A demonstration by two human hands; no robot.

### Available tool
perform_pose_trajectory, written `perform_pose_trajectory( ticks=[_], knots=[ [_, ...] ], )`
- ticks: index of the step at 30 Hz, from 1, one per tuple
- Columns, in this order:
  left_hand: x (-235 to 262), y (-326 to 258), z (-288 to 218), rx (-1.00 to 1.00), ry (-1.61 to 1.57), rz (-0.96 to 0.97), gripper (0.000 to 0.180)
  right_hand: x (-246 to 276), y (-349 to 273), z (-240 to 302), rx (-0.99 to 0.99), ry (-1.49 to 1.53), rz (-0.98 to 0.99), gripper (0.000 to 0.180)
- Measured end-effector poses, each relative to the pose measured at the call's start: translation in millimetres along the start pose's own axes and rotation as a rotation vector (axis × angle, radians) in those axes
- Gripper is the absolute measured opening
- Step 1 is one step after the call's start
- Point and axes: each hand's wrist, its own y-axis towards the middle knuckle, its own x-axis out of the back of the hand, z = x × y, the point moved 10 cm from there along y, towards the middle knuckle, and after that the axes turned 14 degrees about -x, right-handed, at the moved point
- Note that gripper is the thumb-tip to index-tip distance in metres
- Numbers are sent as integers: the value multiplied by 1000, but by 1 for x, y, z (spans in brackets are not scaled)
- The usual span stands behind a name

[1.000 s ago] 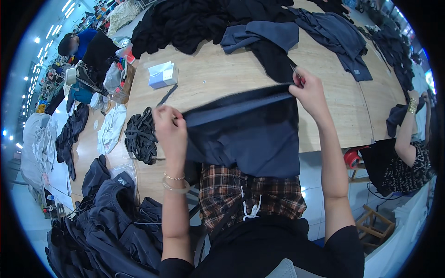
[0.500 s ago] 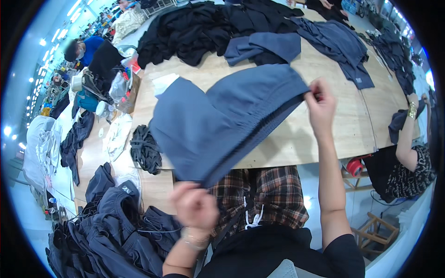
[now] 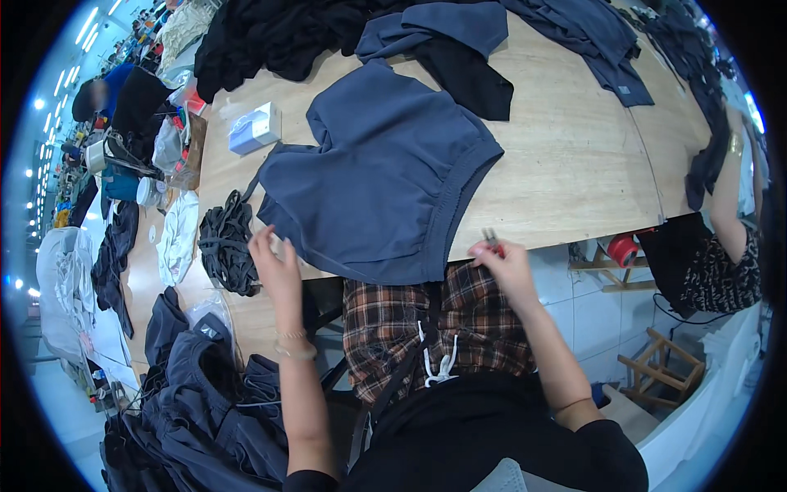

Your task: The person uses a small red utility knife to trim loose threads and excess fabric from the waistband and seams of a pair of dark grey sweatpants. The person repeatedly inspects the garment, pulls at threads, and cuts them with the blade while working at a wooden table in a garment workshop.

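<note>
Blue-grey shorts (image 3: 369, 172) with a gathered elastic waistband lie spread on the wooden table, waistband toward the right and one edge at the table's front. My left hand (image 3: 276, 266) is open, fingers apart, beside the shorts' lower left edge. My right hand (image 3: 512, 271) is closed around small thread snips (image 3: 491, 239) with red on them and dark metal tips pointing up, just right of the waistband. Between my left hand and the table's left part lies a tangled bundle of dark fabric strips (image 3: 228, 250).
Black garments (image 3: 279, 37) are heaped at the far side, with more blue-grey pieces (image 3: 434, 29) beside them. A tissue box (image 3: 255, 129) stands at the left. Dark garments (image 3: 205, 402) pile up at lower left. Another person's arm (image 3: 726, 193) and a wooden stool (image 3: 662, 369) are at the right.
The shorts, held up between both hands before, now lie on the table. My left hand has let go and moved up-left; my right hand has come down and now holds snips.
</note>
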Motion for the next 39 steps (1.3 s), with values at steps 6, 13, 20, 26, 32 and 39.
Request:
perform_pose_trajectory(
  ticks=[6, 13, 20, 26, 32, 39],
  knots=[
    [-20, 36, 29, -147, 244, -43, 50, -59, -12, -20, 26, -80, 19, 25],
    [-54, -31, 49, 230, 140, 522, 27, 3, 18, 2, -16, -30, -51, 21],
    [-19, -42, -171, -301, -193, -17, 16, 49, 15, 22, -255, -65, 23, 16],
    [-148, -49, -248, -274, -834, 282, 42, 28, 21, 7, -283, 216, 244, 16],
    [-173, -53, -236, -189, -865, 322, 20, 25, 20, -5, -310, 376, 322, 13],
    [-174, -54, -230, -312, -711, 245, 7, 59, 9, 32, -14, -80, -124, 20]
  ],
)
